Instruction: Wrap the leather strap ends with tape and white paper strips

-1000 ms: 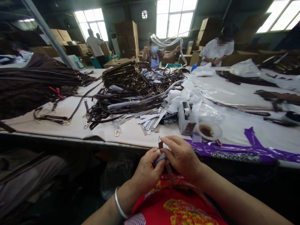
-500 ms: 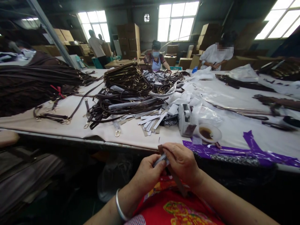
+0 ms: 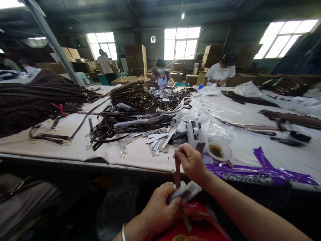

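Note:
My left hand (image 3: 160,206) is closed around a small bundle in whitish, clear wrapping (image 3: 187,193), low in front of the red patterned clothing. A flat brown strap (image 3: 178,172) rises from the bundle, and a length of it also hangs below. Between thumb and fingers my right hand (image 3: 192,163) pinches the strap's upper end, just over the table's front edge. What lies inside the wrapping cannot be made out. Close to my right hand are a tape dispenser (image 3: 193,131) and a shallow white dish (image 3: 227,151) of brown liquid.
Dark straps with gold clasps (image 3: 130,95) are heaped mid-table, with paper strips (image 3: 158,139) before them. A larger strap pile (image 3: 37,93) covers the left. Purple tape (image 3: 263,170) runs along the front right edge. Co-workers (image 3: 162,75) are across the table.
My right hand has moved up away from my left, drawing the strap's end upward. My left hand sits lower, with more of the wrapped bundle showing. The view has tilted up.

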The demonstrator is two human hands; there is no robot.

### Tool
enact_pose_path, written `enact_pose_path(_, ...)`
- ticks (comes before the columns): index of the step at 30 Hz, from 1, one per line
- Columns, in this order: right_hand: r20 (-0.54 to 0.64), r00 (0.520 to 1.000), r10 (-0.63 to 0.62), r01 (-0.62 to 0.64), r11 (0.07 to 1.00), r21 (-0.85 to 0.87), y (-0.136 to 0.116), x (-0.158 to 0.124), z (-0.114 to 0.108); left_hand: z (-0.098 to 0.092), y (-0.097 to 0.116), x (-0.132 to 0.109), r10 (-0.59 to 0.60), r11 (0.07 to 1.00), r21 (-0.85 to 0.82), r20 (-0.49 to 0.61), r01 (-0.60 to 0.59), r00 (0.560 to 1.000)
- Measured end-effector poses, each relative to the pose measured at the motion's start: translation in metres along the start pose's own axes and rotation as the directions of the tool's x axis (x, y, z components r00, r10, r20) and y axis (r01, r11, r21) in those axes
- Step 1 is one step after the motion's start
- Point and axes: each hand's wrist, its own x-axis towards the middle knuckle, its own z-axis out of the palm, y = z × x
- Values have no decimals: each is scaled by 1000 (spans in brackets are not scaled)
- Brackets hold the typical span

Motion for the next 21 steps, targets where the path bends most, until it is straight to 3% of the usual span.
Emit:
enact_pose_path(3, -323, 941, 101, -82, 994, 70, 15, 42, -10, 4, -9, -5, -31, 999, 10, 7, 31, 1000)
enact_pose_path(5, -413, 907, 82, -85, 996, 11, 31, 69, -15, 4, -20, -6, -127, 988, -85, 11, 128, 992)
enact_pose_path(8, -214, 976, -31, -18, 975, -222, 55, 90, -15, -5, -31, -5, -257, 880, -410, 14, 240, 966)
enact_pose_path(10, -64, 996, -54, 33, 956, -291, 64, 85, -12, -17, -32, -2, -268, 766, -605, 2, 214, 963)
enact_pose_path(13, -29, 992, -120, 110, 967, -232, 58, 52, -10, -40, -28, 2, -285, 642, -745, -15, 179, 959)
enact_pose_path(15, -1, 990, -143, 142, 981, -133, 44, 21, -11, -51, -28, 3, -327, 627, -760, -56, 172, 943)
enact_pose_path(17, 152, 987, -57, 62, 998, -27, 27, -10, -10, -55, -30, 6, -354, 640, -752, -107, 157, 929)
enact_pose_path(19, 345, 937, 56, -69, 997, 27, 13, -34, -3, -49, -33, 10, -341, 661, -738, -135, 135, 930)
enact_pose_path(21, 451, 885, 115, -155, 987, 53, 3, -48, 9, -39, -34, 14, -300, 679, -726, -138, 110, 944)
